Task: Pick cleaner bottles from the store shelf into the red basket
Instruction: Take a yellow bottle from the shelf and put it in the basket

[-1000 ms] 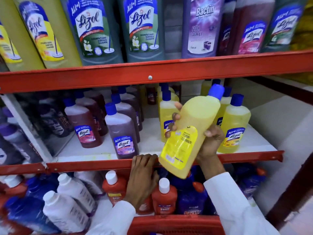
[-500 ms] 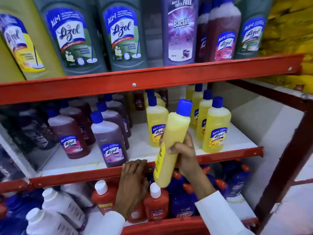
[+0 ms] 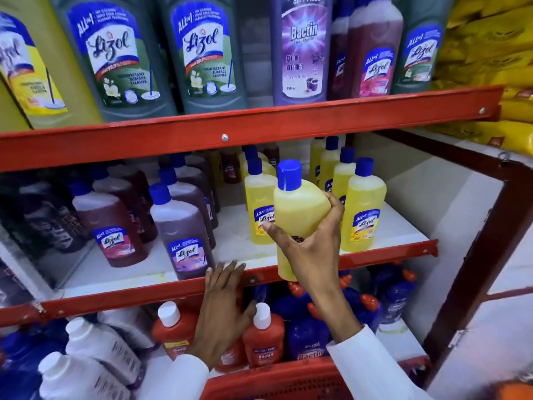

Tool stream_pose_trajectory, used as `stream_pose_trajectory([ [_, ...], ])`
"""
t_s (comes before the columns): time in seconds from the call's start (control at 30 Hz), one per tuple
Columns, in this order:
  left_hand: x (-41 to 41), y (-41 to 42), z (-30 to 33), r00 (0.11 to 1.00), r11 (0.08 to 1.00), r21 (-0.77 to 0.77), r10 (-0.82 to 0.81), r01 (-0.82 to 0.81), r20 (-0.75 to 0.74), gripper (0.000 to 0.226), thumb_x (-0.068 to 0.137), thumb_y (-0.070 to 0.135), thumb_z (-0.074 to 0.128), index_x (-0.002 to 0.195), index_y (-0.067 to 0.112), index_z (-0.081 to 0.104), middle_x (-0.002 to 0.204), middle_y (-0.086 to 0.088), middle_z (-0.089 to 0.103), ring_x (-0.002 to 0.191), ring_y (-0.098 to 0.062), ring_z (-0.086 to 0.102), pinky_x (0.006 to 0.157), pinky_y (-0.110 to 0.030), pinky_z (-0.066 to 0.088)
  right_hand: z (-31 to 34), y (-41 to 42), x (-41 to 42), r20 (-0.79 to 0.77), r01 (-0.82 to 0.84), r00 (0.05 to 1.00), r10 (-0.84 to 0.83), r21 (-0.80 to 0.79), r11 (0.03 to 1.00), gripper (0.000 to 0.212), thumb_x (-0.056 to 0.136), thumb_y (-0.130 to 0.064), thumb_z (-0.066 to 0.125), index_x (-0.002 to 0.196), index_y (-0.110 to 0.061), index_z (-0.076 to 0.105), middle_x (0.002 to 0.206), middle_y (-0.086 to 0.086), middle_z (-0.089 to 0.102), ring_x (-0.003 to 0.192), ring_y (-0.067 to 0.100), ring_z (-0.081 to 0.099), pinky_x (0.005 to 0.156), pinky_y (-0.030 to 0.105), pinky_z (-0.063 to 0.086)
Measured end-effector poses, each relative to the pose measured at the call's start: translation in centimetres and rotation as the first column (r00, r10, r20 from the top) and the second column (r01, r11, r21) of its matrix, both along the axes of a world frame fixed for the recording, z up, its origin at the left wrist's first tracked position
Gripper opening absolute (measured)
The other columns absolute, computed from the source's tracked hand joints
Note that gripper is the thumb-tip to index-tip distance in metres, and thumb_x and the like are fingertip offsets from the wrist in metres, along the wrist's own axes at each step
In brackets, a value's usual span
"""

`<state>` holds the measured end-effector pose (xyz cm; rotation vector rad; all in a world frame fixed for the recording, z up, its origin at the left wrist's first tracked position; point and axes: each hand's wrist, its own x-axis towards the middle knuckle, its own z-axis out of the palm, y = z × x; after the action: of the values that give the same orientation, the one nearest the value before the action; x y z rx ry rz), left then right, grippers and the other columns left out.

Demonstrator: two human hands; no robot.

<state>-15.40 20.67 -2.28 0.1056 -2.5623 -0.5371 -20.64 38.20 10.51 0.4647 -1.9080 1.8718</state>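
My right hand (image 3: 313,249) grips a yellow cleaner bottle (image 3: 297,215) with a blue cap, held upright in front of the middle shelf's red front rail (image 3: 144,293). Several more yellow bottles (image 3: 362,209) stand on that shelf just behind and to the right of it. My left hand (image 3: 223,310) rests flat with spread fingers against the red rail, holding nothing. The red basket (image 3: 277,379) shows only as a rim at the bottom centre, below both sleeves.
Dark maroon and purple bottles (image 3: 183,226) fill the middle shelf's left half. Large green, purple and pink bottles (image 3: 202,53) stand on the top shelf. Orange (image 3: 264,339), blue and white bottles (image 3: 95,347) crowd the bottom shelf. A red-brown upright post (image 3: 476,269) stands at right.
The yellow bottle has gone from tilted to upright in my right hand and turned its plain side toward me. My left hand stayed on the rail. The view shifted slightly right and down.
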Motion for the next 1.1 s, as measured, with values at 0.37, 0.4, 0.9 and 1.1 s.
stream_pose_trajectory([
  [0.37,3.7,7.1,-1.8,0.914,0.742,0.592,-0.406,0.315,0.024,0.068,0.069,0.038,0.087,0.127,0.034,0.053,0.118,0.015,0.07,0.107,-0.007,0.067,0.09,-0.025,0.056,-9.1,6.2,3.8,0.241,-0.385,0.912,0.331,0.23,0.894,0.074,0.077,-0.034,0.077,0.13,-0.021,0.027,0.134,0.004,0.05,0.124,0.018,0.055,0.103,0.041,0.051],
  [0.4,3.8,7.5,-2.6,0.916,0.719,0.629,-0.4,0.296,0.026,0.063,0.069,0.035,0.087,0.123,0.035,0.056,0.113,0.015,0.073,0.101,-0.006,0.07,0.085,-0.026,0.058,-10.0,6.7,4.1,0.26,-0.408,0.901,0.347,0.238,0.881,0.071,0.079,-0.032,0.074,0.131,-0.019,0.027,0.133,0.004,0.049,0.123,0.016,0.055,0.103,0.036,0.05],
  [0.9,4.3,14.5,-24.3,0.808,0.776,0.591,-0.195,-0.219,0.555,0.026,0.066,0.007,0.087,0.087,0.014,0.074,0.091,-0.009,0.078,0.084,-0.012,0.069,0.071,-0.031,0.056,-31.7,11.8,3.7,0.656,-0.584,0.729,0.196,0.447,0.678,0.058,0.064,-0.006,0.087,0.116,-0.006,0.062,0.104,-0.004,0.068,0.096,0.015,0.064,0.077,-0.001,0.038],
  [1.1,3.9,15.3,-26.1,0.795,0.77,0.557,-0.109,-0.312,0.596,0.029,0.066,0.003,0.085,0.092,0.013,0.077,0.091,-0.005,0.077,0.088,-0.01,0.064,0.066,-0.02,0.042,-34.0,11.3,4.0,0.712,-0.545,0.701,0.052,0.487,0.682,0.047,0.072,0.011,0.072,0.116,-0.004,0.065,0.109,0.014,0.075,0.103,0.029,0.07,0.082,0.014,0.05],
])
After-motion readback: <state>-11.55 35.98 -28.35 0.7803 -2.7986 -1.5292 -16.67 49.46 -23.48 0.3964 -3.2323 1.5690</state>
